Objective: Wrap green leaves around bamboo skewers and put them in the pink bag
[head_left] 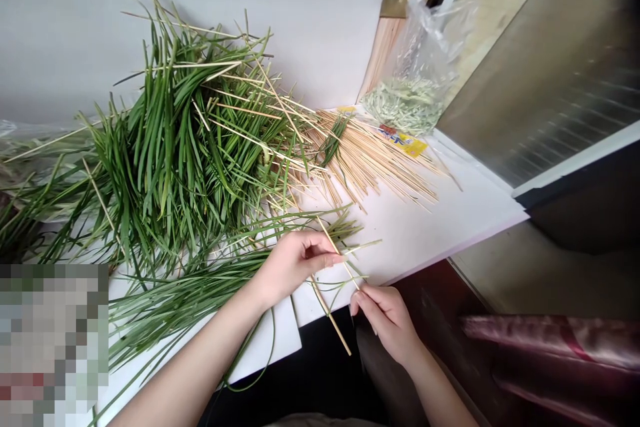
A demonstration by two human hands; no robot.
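Upper left of frame: heaped green chives. Lower centre: your left hand pinches a thin bamboo skewer, slanting down to your right hand, clamped on its lower end; hands apart, close. Upper right: clear plastic bag.

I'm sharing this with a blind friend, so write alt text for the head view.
Left hand and right hand hold a thin stick at the edge of a white table. Beyond them lie a large heap of green stalks and, to its right, many sticks near a clear bag.
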